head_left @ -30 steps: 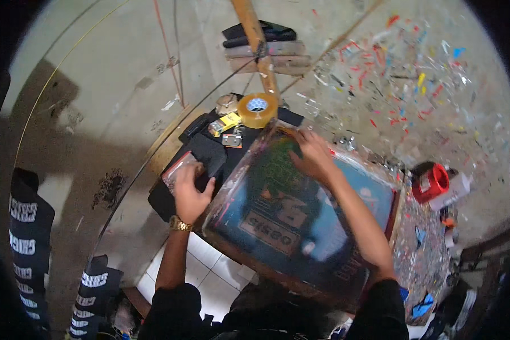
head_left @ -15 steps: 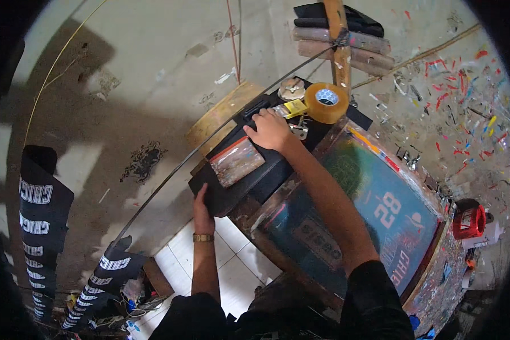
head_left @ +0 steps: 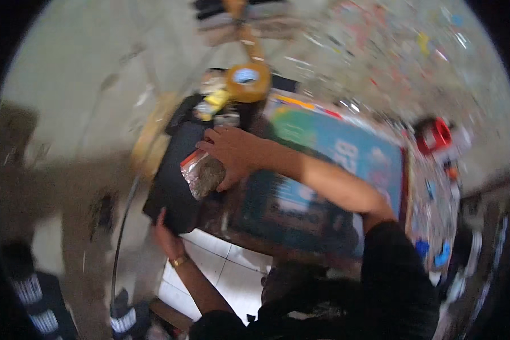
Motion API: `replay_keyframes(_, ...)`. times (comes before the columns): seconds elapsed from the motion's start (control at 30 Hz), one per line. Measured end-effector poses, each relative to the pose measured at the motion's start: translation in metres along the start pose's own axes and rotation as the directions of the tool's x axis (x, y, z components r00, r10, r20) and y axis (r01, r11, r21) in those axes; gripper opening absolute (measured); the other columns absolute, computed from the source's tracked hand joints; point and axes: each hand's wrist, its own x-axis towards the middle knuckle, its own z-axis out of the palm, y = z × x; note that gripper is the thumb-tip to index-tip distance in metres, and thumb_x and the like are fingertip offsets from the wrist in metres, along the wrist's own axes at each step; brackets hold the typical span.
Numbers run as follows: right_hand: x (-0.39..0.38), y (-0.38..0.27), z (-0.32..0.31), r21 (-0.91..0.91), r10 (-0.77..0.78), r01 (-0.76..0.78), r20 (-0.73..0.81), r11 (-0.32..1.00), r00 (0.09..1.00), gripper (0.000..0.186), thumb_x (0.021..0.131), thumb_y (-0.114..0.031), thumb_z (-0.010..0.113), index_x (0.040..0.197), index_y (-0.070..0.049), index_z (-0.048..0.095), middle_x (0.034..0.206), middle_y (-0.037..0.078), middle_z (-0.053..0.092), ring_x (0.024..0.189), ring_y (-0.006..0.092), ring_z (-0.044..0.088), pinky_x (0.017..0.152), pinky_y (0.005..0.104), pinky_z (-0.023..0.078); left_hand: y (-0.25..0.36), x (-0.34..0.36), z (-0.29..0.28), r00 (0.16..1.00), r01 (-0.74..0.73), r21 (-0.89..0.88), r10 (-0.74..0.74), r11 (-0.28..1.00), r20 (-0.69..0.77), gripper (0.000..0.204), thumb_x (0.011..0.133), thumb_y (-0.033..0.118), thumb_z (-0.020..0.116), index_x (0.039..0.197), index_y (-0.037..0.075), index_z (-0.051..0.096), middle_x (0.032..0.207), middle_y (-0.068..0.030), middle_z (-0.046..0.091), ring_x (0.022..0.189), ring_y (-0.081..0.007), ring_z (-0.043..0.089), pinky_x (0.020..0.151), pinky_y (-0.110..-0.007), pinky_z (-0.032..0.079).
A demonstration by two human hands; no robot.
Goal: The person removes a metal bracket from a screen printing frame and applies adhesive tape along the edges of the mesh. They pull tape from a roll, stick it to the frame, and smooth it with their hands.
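Head view: right hand (head_left: 232, 150), fingers spread and curved around red-edged clear pouch (head_left: 202, 173), grip unclear; left hand (head_left: 169, 240) at black sheet's (head_left: 173, 184) near corner, closure cannot be told.

Matt black cloth (head_left: 173, 170) beneath a glossy, clear plastic bag (head_left: 203, 174).
The tape roll (head_left: 248, 90) is smooth, shiny plastic; the watch (head_left: 179, 260) gleams like metal; the post (head_left: 249, 43) is wood. The sleeve (head_left: 399, 266) is dull cloth, the floor tiles (head_left: 209, 254) smooth and glossy, the screen (head_left: 323, 221) faintly shiny, the wall (head_left: 317, 73) matt and paint-flecked.
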Motion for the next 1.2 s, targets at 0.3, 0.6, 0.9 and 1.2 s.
replay_keyframes(0.3,-0.404,-0.125,-0.160,-0.062,0.945,-0.995,-0.312,0.083,0.098,0.094,0.071,-0.068,0.076,0.133,0.001,0.061,0.114,0.028,0.064,0.106,0.0433,0.064,0.094,0.0487,0.052,0.004,0.002,0.024,0.996,-0.086,0.150,0.082,0.985,0.027,0.054,0.092,0.030,0.065,0.129,-0.010,0.058,0.144,-0.0244,0.051,0.125,-0.0417,0.056,0.105,-0.056,0.048)
replay_keyframes(0.6,-0.581,-0.165,-0.129,-0.059,0.857,-0.916,-0.382,-0.396,-0.345,0.089,0.079,-0.070,0.072,0.124,0.006,0.064,0.122,0.030,0.064,0.118,0.0453,0.058,0.105,0.0471,0.043,0.021,-0.007,0.017,0.999,-0.003,0.154,-0.005,0.988,0.052,0.051,0.085,0.021,0.072,0.127,-0.005,0.057,0.135,-0.0233,0.056,0.119,-0.0383,0.059,0.102,-0.051,0.050)
replay_keyframes(0.9,-0.488,-0.091,-0.156,-0.292,0.830,-0.911,-0.550,-0.291,-0.089,0.079,0.093,-0.055,0.066,0.143,0.004,0.052,0.143,0.033,0.051,0.131,0.0476,0.049,0.113,0.0509,0.037,0.018,0.004,0.013,0.970,0.199,-0.168,-0.171,0.965,0.171,0.060,0.083,0.010,0.078,0.135,-0.005,0.052,0.132,-0.0175,0.060,0.118,-0.0348,0.062,0.101,-0.045,0.053)
replay_keyframes(1.2,-0.034,0.031,-0.017,0.191,0.372,-0.360,-0.030,0.913,0.928,0.065,0.093,-0.039,0.068,0.137,0.007,0.053,0.140,0.030,0.052,0.130,0.0424,0.052,0.112,0.0471,0.041,0.022,-0.010,0.028,0.998,0.056,-0.072,-0.053,0.996,0.040,0.071,0.084,0.000,0.077,0.146,0.003,0.043,0.140,-0.0188,0.056,0.126,-0.0356,0.058,0.104,-0.047,0.051)
